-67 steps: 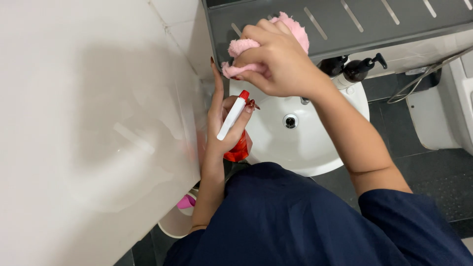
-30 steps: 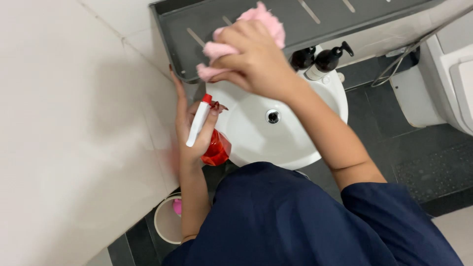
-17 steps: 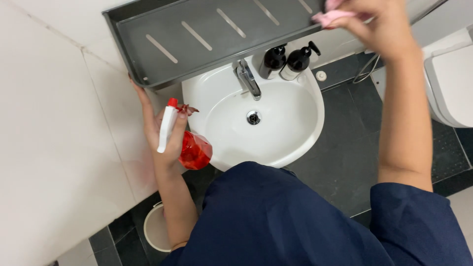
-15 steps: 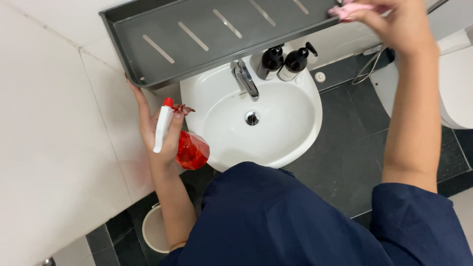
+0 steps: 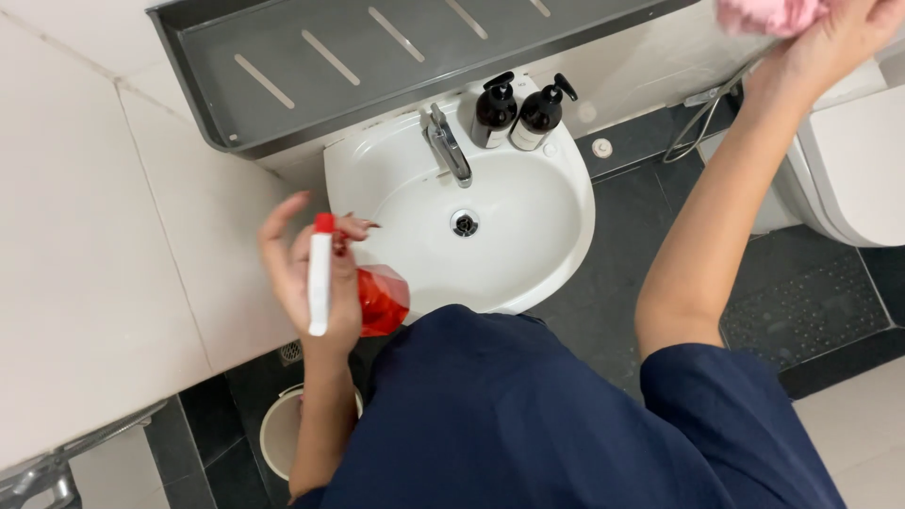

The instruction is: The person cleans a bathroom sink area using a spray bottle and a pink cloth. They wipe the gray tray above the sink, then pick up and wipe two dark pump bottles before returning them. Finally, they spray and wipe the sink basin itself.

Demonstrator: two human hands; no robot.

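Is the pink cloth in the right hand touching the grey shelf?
Apart. The head view shows the pink cloth held in the right hand off to the right, past the end of the grey shelf, over white tile.

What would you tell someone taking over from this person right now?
Left hand: holds a red spray bottle with a white and red nozzle, beside the white sink.
Right hand: raised at the top right, gripping a pink cloth.
Around them: grey metal shelf above the sink, looking bare; chrome tap; two black pump bottles on the sink's rim; a white bucket on the dark floor below.
Done or left: the pictures cannot settle which surfaces are wiped. The basin looks free of dirt.
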